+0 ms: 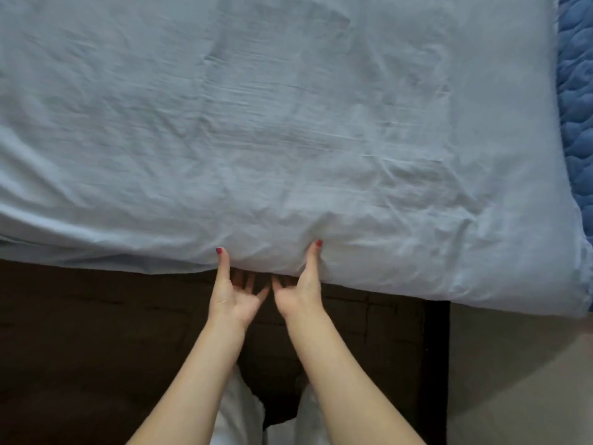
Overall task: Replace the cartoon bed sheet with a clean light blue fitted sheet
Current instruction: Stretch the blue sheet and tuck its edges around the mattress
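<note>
Along the near edge of the bed, seen from the head camera, the light blue fitted sheet (288,123) lies spread across almost the whole mattress, wrinkled and creased, its hem hanging over the near side. Both hands reach up under that hem, palms turned upward. The left hand (232,292) has its thumb laid up over the top of the cloth while its fingers go underneath, so it pinches the edge of the sheet; the right hand (296,292) does the same just beside it, thumb on top, fingers tucked beneath the fold. The thumbnails are painted red. How tightly the hidden fingers curl cannot be made out.

Below the hem runs a dark brown bed frame (96,316), reaching to a corner at the right. A blue quilted cover (576,91) shows in a strip along the right edge, beside the sheet. Beige floor (519,380) fills the lower right. White clothing (237,419) appears between the forearms. No writing or labels can be read anywhere.
</note>
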